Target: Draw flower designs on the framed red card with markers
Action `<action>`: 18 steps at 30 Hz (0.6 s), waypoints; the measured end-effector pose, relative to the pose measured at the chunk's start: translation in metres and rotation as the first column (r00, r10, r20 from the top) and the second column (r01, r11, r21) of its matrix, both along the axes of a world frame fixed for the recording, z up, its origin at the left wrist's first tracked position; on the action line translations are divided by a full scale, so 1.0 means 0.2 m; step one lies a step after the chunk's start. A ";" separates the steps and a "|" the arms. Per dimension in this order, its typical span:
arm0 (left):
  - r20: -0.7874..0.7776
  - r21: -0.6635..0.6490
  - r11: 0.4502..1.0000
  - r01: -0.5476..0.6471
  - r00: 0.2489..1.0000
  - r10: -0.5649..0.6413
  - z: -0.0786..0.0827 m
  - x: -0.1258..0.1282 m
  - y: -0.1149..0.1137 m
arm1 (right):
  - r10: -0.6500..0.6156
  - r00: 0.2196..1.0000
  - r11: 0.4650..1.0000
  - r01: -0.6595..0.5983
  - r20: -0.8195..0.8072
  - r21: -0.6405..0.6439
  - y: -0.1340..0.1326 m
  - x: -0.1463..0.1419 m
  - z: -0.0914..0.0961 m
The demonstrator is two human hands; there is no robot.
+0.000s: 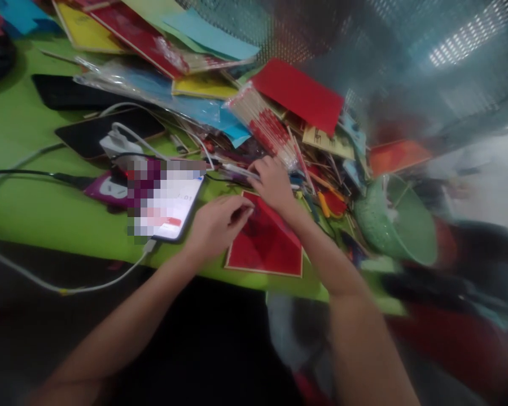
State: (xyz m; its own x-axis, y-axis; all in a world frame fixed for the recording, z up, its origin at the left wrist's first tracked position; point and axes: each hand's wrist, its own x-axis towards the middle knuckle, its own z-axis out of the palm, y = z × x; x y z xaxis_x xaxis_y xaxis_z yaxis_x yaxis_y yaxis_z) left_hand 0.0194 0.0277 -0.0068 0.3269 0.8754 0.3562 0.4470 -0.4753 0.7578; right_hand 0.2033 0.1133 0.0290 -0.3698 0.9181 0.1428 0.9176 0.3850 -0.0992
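Observation:
A red square card [266,245] with a pale border lies at the near edge of the green table [34,208]. My left hand [215,225] rests at the card's left corner with fingers curled and pinched on something thin that I cannot make out. My right hand [271,183] lies knuckles-up above the card's top corner, fingers bent down into a clutter of sticks and scraps; what it grips is hidden. A packet of red-tipped sticks [265,121] lies just beyond the right hand.
A phone [169,206] on a white cable [68,282] lies left of my left hand. A white charger [114,144] and dark pads sit further left. Coloured paper sheets [298,93] pile up behind. A green bowl [400,225] stands at the right.

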 end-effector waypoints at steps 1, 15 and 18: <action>-0.003 0.002 1.000 -0.011 1.000 0.011 0.00 -0.01 0.00 | 0.013 0.998 1.000 -0.011 -0.062 0.025 -0.01 0.02 0.01; -0.124 0.095 0.984 0.150 0.983 -0.138 -0.09 -0.28 -0.34 | -0.203 0.451 0.975 0.013 -0.869 -0.222 -0.77 0.61 0.16; -0.192 0.145 0.982 0.123 0.977 -0.093 -0.12 -0.27 -0.36 | -0.218 0.399 0.976 0.079 -0.891 -0.203 -0.85 0.66 0.12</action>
State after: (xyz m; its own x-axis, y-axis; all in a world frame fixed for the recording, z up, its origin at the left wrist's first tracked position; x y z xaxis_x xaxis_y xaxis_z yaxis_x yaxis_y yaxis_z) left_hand -0.0343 -0.0452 -0.0312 0.4889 0.7698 0.4103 0.5109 -0.6339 0.5806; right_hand 0.3354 -0.0559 0.0538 0.0556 0.9780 0.2010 0.3061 0.1749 -0.9358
